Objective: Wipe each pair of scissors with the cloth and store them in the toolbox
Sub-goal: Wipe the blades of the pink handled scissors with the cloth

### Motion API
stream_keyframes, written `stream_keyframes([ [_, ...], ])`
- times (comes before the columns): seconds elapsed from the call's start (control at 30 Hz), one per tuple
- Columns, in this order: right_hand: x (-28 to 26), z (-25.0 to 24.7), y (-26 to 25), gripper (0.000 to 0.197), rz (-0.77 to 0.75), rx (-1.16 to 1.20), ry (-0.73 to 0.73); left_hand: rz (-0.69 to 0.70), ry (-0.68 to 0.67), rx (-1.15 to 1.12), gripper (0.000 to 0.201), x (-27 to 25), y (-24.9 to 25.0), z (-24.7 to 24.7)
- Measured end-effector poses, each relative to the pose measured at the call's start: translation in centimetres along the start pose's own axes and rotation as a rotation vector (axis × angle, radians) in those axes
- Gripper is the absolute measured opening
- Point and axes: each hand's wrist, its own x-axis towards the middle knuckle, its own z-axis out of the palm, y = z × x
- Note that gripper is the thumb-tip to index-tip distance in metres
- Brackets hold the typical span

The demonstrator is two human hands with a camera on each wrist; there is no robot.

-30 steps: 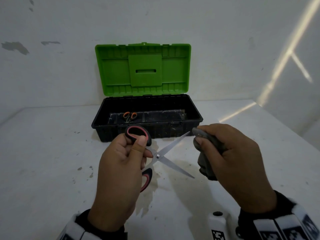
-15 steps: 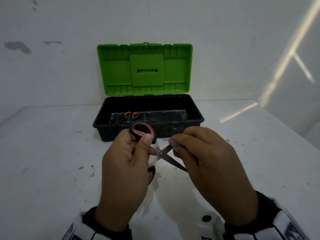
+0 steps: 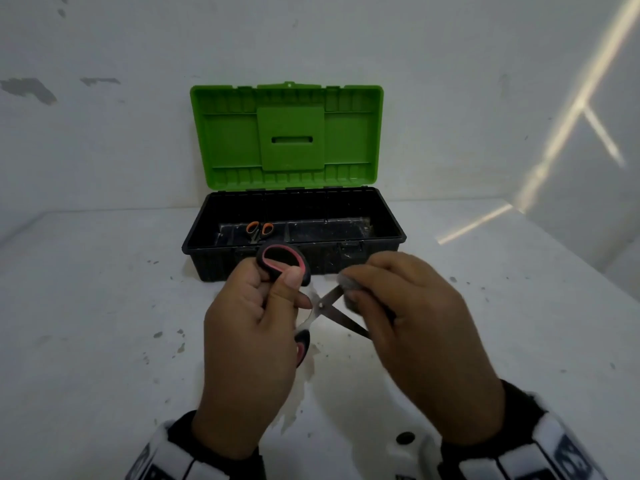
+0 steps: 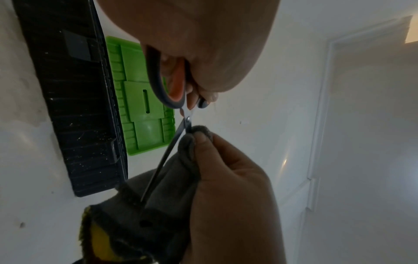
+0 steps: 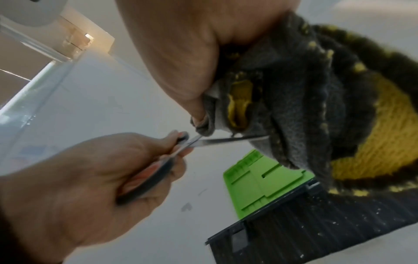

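Green-lidded black toolbox (image 3: 388,233), grey-and-yellow cloth (image 5: 316,107), black-and-pink scissors (image 3: 282,261)

The cloth (image 3: 348,284) has been slid by the right hand (image 3: 415,327) from the blade tip at 3 o'clock down to the scissors (image 3: 322,306) pivot.

scissors in work (image 3: 323,308): we see black handles lined pink-red, blades spread open, held above the table | cloth (image 5: 300,100): grey with yellow patches, bunched, pinched on one blade near the pivot | toolbox (image 3: 388,221): black, green lid upright | stored scissors (image 3: 259,229): orange-handled, inside toolbox, left part
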Motion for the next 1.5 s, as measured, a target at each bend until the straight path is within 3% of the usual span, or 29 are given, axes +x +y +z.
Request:
stream_keyframes([
  [0.13, 0.0, 0.2, -0.3, 0.021, -0.056, 0.024, -0.001, -0.012, -0.003, -0.018, 0.022, 0.2, 0.1, -0.4],
  [0.33, 0.6, -0.4, 2.8, 0.015, 0.069, 0.104, 0.042, -0.091, -0.017, -0.039, 0.026, 0.1, -0.1, -0.4],
  [0.47, 1.1, -1.0, 3.7, 0.015, 0.126, 0.142, 0.053, -0.229, -0.015, -0.147, 0.02, 0.7, -0.3, -0.3],
  [0.6, 1.0, -1.2, 1.8, 0.016, -0.027, 0.127, 0.038, -0.316, -0.012, -0.178, 0.025, 1.4, -0.4, -0.3],
  [0.77, 0.8, 0.0, 1.7, 0.02, -0.218, 0.014, -0.115, -0.383, -0.054, -0.179, 0.027, 1.7, -0.3, -0.6],
  [0.93, 1.1, -0.2, 3.0, 0.015, -0.143, 0.072, -0.006, -0.434, -0.071, -0.188, 0.03, 1.6, -0.3, -0.8],
  [1.1, 0.7, 0.1, 2.0, 0.017, -0.197, 0.09, -0.064, -0.475, -0.072, -0.22, 0.029, 1.7, -0.1, -0.7],
  [1.27, 0.9, -0.2, 3.4, 0.016, -0.108, 0.151, 0.054, -0.491, -0.089, -0.219, 0.03, 1.7, -0.3, -0.8],
  [1.4, 0.6, -0.2, 2.5, 0.017, -0.155, 0.145, 0.01, -0.514, -0.109, -0.225, 0.034, 1.7, -0.2, -1.0],
  [1.5, 0.6, -0.2, 3.5, 0.018, -0.1, 0.22, 0.03, -0.49, -0.097, -0.238, 0.031, 1.7, -0.4, -1.0],
])
